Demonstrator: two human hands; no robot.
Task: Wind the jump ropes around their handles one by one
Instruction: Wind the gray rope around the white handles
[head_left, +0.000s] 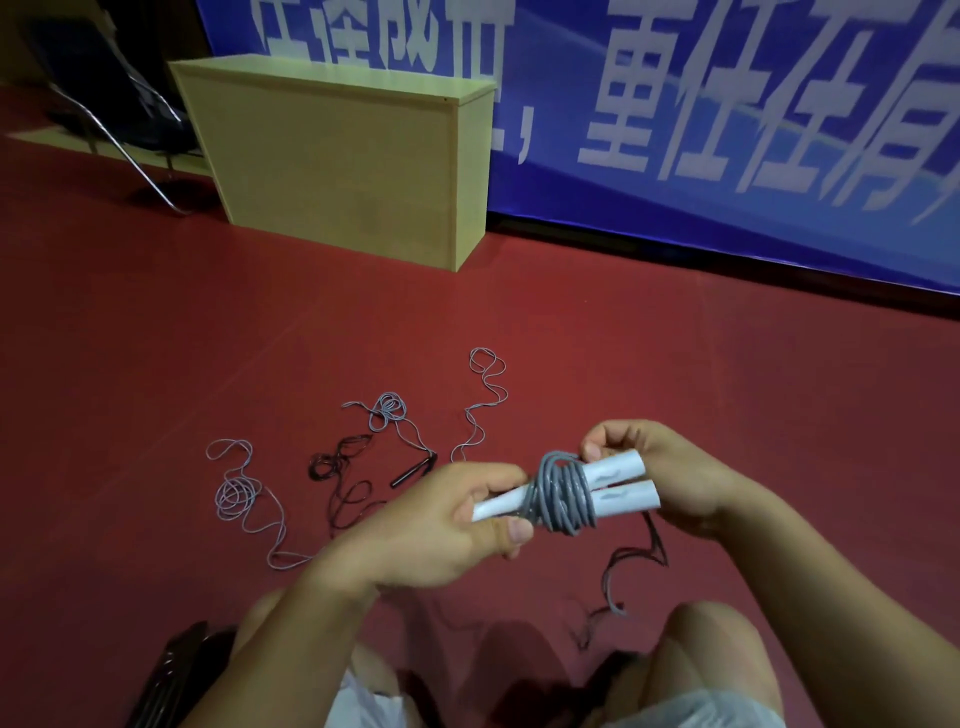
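- Head view looks down on two bare hands held above a red floor (727, 415), with both knees at the bottom edge.
- Two white handles (618, 486) lie side by side as one bundle between the hands; they are smooth, round and tube-shaped, each with a faint grey mark.
- One grey rope (563, 496) is wound in many tight turns round the middle of the pair, forming a thick glossy coil.
- Left hand (441, 525) grips the near-left ends of the handles, fingers curled over them and the thumb pressed beside the coil.
- Right hand (660, 467) holds the far-right ends, fingers curled behind them and fingertips pinching at the top of the coil.
- Loose ropes on the floor: I count two thin grey ones in curls and small loops, one at the left (239, 493) and one farther back (485, 395), though they may join out of sight.
- One thin dark rope (337, 478) lies tangled between them, and a pair of black handles (415, 467) rests just beside it with a grey cord running off it.
- Another dark cord (634, 561) trails on the floor below the right wrist, ending in a short grey tip.
- One plain wooden box (337, 156), flat-sided and pale, stands against a blue banner (727, 130) with large white characters.
- One metal-framed chair (119, 104) is at the far left.
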